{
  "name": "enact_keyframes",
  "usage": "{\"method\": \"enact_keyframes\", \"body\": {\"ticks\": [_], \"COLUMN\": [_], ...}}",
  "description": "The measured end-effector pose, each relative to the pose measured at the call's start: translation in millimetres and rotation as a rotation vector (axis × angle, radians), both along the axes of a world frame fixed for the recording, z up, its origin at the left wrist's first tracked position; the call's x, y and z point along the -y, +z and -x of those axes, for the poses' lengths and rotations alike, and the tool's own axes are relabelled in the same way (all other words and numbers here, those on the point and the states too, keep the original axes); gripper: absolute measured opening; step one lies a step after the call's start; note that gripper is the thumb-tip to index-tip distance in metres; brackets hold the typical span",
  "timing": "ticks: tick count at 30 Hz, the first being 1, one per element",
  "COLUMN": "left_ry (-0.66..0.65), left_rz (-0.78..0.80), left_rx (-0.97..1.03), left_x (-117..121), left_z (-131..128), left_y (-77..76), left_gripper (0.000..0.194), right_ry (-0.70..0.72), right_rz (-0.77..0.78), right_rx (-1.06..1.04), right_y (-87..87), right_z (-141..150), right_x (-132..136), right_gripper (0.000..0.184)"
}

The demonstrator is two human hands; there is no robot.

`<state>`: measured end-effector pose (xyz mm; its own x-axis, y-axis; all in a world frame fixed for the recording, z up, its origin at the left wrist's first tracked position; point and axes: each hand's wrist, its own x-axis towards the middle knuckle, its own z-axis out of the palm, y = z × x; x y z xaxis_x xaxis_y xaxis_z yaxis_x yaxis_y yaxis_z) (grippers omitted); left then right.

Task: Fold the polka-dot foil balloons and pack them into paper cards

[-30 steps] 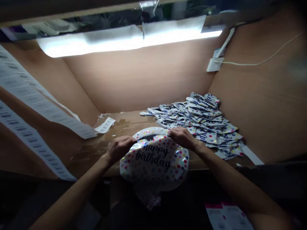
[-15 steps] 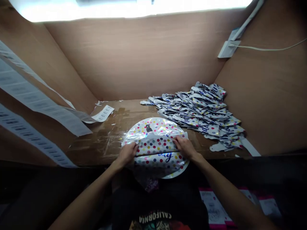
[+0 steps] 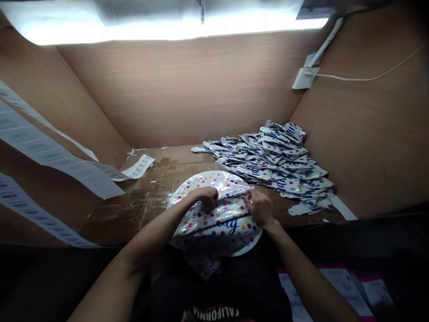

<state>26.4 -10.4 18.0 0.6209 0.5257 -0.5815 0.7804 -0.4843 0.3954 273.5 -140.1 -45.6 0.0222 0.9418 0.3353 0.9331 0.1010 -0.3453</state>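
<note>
Foil (image 3: 219, 218), white and scattered with bright dots, sits just below the middle of the frame, rounded at its edges and creased into a fold across its width, blue script showing in part beneath the crease. And look at the grip: the right hand (image 3: 260, 206), to the right of centre, pinches the corner of the fold between thumb and fingers! The left hand (image 3: 206, 197) reaches in over the foil, fingers curled tight, knuckles up, down on the fold near the middle; whether it nips the material or only presses, I cannot tell.

The foil's far part lies over the bench (image 3: 144, 194), its near part reaching past the front edge towards a dark shirt (image 3: 261, 290) at bottom centre, lettered "CALIFORNIA".

Right of centre, what a heap: a pile of folded pieces (image 3: 268, 156) in the same dotted print, tabs poking out! Over on the left, barcode label strips (image 3: 53, 154) slant down, one curled end resting on the bench. Bright light (image 3: 174, 33) blazes across the top, a white socket block (image 3: 305, 78) hangs upper right, and pink-edged packets (image 3: 342, 284) lie lower right.
</note>
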Motion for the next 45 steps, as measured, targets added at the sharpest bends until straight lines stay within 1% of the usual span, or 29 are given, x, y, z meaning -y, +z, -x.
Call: {"method": "enact_keyframes", "body": {"ticks": [2, 3, 4, 5, 6, 8, 9, 10, 11, 12, 13, 15, 17, 19, 21, 23, 25, 27, 29, 31, 33, 35, 36, 37, 38, 39, 41, 43, 45], "left_ry": [0.009, 0.039, 0.09, 0.166, 0.259, 0.46, 0.55, 0.627, 0.687, 0.732, 0.77, 0.838, 0.903, 0.94, 0.94, 0.968, 1.022, 1.05, 0.983, 0.904, 0.885, 0.925, 0.939, 0.942, 0.938, 0.932, 0.908, 0.886, 0.856], "left_rz": [-0.022, -0.039, -0.048, -0.041, -0.007, 0.129, 0.207, 0.276, 0.333, 0.381, 0.421, 0.476, 0.479, 0.432, 0.394, 0.38, 0.419, 0.503, 0.596, 0.609, 0.547, 0.476, 0.458, 0.449, 0.446, 0.442, 0.455, 0.508, 0.547], "left_rx": [0.075, 0.156, 0.26, 0.378, 0.497, 0.698, 0.783, 0.861, 0.925, 0.974, 1.003, 1.02, 1.031, 1.065, 1.079, 1.095, 1.158, 1.228, 1.189, 1.095, 1.056, 1.082, 1.1, 1.119, 1.136, 1.148, 1.134, 1.075, 1.03], "left_x": [4.5, 9.3, 16.0, 24.3, 33.9, 55.9, 67.2, 78.2, 88.3, 97.4, 105.2, 117.1, 124.2, 126.9, 125.9, 123.7, 123.7, 128.3, 136.9, 146.2, 153.1, 156.7, 157.6, 158.3, 158.7, 158.9, 157.9, 153.7, 146.4], "left_z": [13.6, 22.1, 30.3, 37.2, 42.4, 47.5, 47.9, 47.6, 47.1, 46.8, 46.9, 48.4, 51.0, 54.0, 56.5, 57.7, 57.1, 54.8, 51.5, 48.2, 45.7, 45.1, 45.7, 47.2, 49.5, 52.7, 60.9, 69.3, 73.9], "left_y": [9.5, 14.9, 20.0, 24.5, 27.9, 30.7, 30.0, 28.0, 24.9, 20.8, 16.1, 5.6, -4.7, -12.4, -15.5, -14.0, -10.5, -9.3, -13.2, -20.9, -28.7, -33.6, -34.5, -34.5, -33.7, -32.5, -28.5, -22.6, -15.0], "left_gripper": [0.021, 0.02, 0.021, 0.021, 0.022, 0.025, 0.029, 0.034, 0.04, 0.045, 0.048, 0.048, 0.041, 0.03, 0.02, 0.017, 0.026, 0.047, 0.059, 0.056, 0.048, 0.043, 0.042, 0.041, 0.04, 0.038, 0.031, 0.028, 0.033], "right_ry": [-0.15, -0.208, -0.231, -0.211, -0.143, 0.091, 0.213, 0.315, 0.388, 0.433, 0.449, 0.428, 0.385, 0.346, 0.319, 0.305, 0.294, 0.274, 0.242, 0.2, 0.189, 0.254, 0.304, 0.347, 0.374, 0.379, 0.351, 0.346, 0.4], "right_rz": [-0.23, -0.272, -0.251, -0.173, -0.049, 0.261, 0.401, 0.511, 0.581, 0.614, 0.616, 0.582, 0.543, 0.492, 0.41, 0.316, 0.241, 0.182, 0.155, 0.197, 0.34, 0.559, 0.648, 0.699, 0.71, 0.681, 0.576, 0.513, 0.468], "right_rx": [-0.265, -0.427, -0.607, -0.796, -0.982, -1.296, -1.407, -1.487, -1.544, -1.585, -1.613, -1.648, -1.666, -1.652, -1.575, -1.445, -1.362, -1.371, -1.423, -1.493, -1.58, -1.612, -1.604, -1.594, -1.592, -1.601, -1.612, -1.548, -1.419], "right_y": [-2.5, -3.5, -3.8, -3.2, -1.3, 5.7, 10.2, 14.9, 19.2, 22.8, 25.3, 26.7, 24.5, 21.2, 18.8, 17.4, 16.6, 16.0, 16.6, 19.0, 22.4, 25.0, 25.4, 25.2, 24.3, 22.9, 19.8, 17.7, 18.7], "right_z": [-0.5, 3.4, 10.1, 19.0, 29.3, 50.2, 59.0, 65.9, 70.9, 73.8, 75.2, 74.6, 72.7, 71.4, 71.5, 72.7, 74.2, 75.1, 74.7, 73.3, 72.0, 71.5, 71.5, 71.6, 71.7, 71.6, 70.8, 69.3, 68.3], "right_x": [13.8, 19.0, 22.5, 23.8, 23.2, 17.7, 14.0, 10.5, 7.5, 5.4, 4.0, 3.1, 3.3, 3.5, 2.7, 0.7, -2.9, -7.6, -11.3, -11.0, -4.9, 6.3, 12.7, 18.9, 24.5, 29.2, 35.5, 38.6, 39.9], "right_gripper": [0.038, 0.04, 0.042, 0.045, 0.052, 0.067, 0.07, 0.067, 0.061, 0.054, 0.046, 0.034, 0.026, 0.014, 0.007, 0.01, 0.014, 0.015, 0.013, 0.012, 0.027, 0.043, 0.047, 0.05, 0.051, 0.047, 0.032, 0.014, 0.005]}}
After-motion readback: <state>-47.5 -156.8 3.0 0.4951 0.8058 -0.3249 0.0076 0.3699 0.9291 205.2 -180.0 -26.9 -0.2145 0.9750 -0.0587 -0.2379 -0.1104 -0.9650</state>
